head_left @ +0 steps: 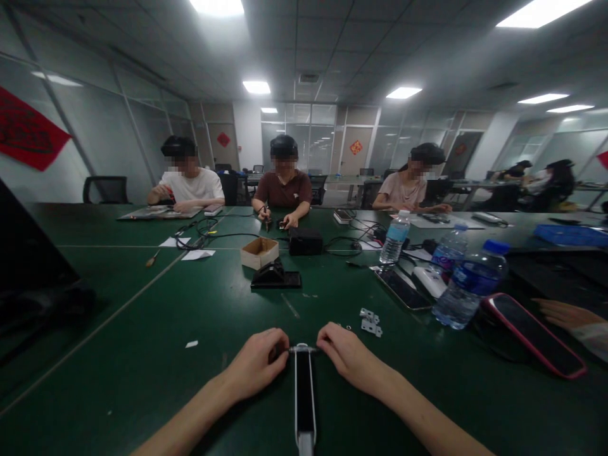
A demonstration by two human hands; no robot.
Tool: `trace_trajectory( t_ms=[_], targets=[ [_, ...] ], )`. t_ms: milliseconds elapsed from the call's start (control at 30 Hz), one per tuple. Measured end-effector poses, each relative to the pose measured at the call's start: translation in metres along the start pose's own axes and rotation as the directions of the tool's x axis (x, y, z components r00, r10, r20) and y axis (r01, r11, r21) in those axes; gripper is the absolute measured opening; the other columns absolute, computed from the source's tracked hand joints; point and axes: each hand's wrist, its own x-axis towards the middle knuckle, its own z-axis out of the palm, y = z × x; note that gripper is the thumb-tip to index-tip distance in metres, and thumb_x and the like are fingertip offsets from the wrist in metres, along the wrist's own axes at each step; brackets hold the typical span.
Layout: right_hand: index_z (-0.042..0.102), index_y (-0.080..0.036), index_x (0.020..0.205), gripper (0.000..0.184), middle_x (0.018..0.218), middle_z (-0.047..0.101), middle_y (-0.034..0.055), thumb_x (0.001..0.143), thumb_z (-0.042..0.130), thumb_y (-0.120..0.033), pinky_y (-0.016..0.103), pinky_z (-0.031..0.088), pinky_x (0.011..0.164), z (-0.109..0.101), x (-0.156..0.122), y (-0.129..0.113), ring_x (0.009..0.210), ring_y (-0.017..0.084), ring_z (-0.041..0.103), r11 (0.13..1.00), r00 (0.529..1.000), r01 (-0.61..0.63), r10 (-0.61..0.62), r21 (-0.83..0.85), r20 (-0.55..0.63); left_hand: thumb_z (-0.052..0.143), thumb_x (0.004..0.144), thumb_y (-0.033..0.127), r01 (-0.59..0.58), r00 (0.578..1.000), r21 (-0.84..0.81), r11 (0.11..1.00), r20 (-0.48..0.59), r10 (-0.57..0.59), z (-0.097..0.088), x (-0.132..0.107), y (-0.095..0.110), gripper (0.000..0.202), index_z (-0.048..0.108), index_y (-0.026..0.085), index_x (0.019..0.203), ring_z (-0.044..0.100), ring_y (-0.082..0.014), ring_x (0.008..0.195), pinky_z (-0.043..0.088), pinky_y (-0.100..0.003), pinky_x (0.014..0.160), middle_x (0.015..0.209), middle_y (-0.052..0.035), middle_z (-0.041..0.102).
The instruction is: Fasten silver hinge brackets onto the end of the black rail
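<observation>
The left hand (254, 364) and right hand (349, 358) pinch the metal end of a narrow black-and-white bar (304, 396) from either side, on a green workbench (142, 329); ahead stand an open cardboard box (259, 253), its contents unclear, and partly filled water bottles (470, 285).

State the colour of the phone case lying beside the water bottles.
The phone has a pinkish-red case rim around a black face; the head view shows it.
</observation>
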Motion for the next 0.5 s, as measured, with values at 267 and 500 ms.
trace_trajectory(
  t_ms=[267,500],
  targets=[
    [0.062,-0.016,0.086,0.017,0.076,0.061,0.0023,0.090,0.048,-0.023,0.024,0.043,0.060,0.008,0.003,0.003,0.066,0.014,0.055,1.000,1.000,0.007,-0.007,0.019,-0.027,0.050,0.084,0.016,0.021,1.000,0.002,1.000,-0.008,-0.021,0.000,-0.002,0.000,0.008,0.058,0.019,0.087,0.055,-0.0145,0.072,0.042,-0.023,0.064,0.081,-0.0004,0.060],
    [0.068,-0.016,0.080,0.013,0.071,0.066,0.0023,0.080,0.057,-0.022,0.021,0.044,0.057,0.009,0.005,0.010,0.062,0.013,0.058,0.990,0.998,-0.043,0.048,0.136,-0.033,0.052,0.083,0.013,0.030,1.000,0.019,0.999,-0.012,-0.029,-0.001,-0.003,0.001,0.009,0.058,0.019,0.086,0.055,-0.0137,0.071,0.041,-0.021,0.063,0.082,0.0000,0.060]
  ],
)
